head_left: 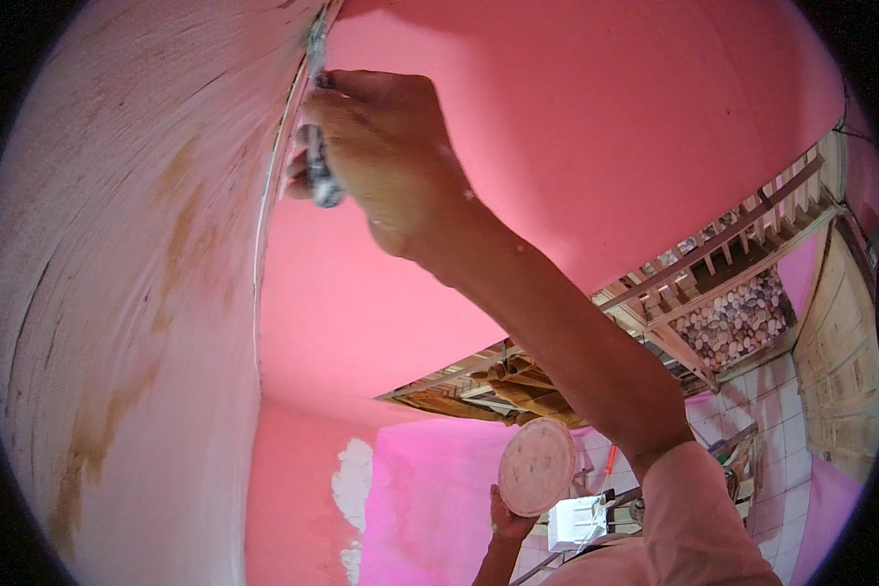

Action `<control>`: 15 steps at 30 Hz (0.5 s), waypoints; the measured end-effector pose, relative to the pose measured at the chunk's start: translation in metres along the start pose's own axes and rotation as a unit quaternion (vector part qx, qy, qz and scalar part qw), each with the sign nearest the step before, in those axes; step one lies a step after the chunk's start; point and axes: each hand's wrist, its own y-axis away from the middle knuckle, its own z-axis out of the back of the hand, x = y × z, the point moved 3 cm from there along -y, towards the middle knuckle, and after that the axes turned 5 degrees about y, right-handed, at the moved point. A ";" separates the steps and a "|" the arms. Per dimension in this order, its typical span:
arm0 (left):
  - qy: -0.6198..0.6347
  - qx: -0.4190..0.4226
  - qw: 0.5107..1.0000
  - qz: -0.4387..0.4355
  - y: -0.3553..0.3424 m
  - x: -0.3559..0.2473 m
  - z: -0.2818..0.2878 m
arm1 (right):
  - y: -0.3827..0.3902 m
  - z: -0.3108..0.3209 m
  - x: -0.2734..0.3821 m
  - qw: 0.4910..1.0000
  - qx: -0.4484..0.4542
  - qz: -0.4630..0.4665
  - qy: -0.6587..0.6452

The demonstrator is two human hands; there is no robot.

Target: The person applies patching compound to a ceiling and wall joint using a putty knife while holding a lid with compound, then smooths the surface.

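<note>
My right hand [381, 137] is raised at the end of a stretched arm, its fingers closed round a putty knife [323, 181] with a grey, paint-smeared handle. The knife's front end lies along the seam where the pink wall [576, 127] meets the whitish, brown-stained ceiling [166, 322]. Its blade is thin in this view and partly hidden by my fingers. Low down, my left hand [508, 520] grips the lower edge of a round, pale pink disc [537, 469] with a smeared face. Most of those fingers are behind the disc.
A wooden railing [723, 234] and a pebble-patterned panel [737, 317] stand at the right. Far below are a white tiled floor [781, 430] and a white box-shaped thing [576, 523] near my body. Bare white patches [352, 483] mark the lower wall.
</note>
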 end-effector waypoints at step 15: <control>0.027 -0.008 1.000 0.006 -0.002 -0.003 0.008 | 0.031 0.036 -0.002 0.994 0.002 -0.010 0.110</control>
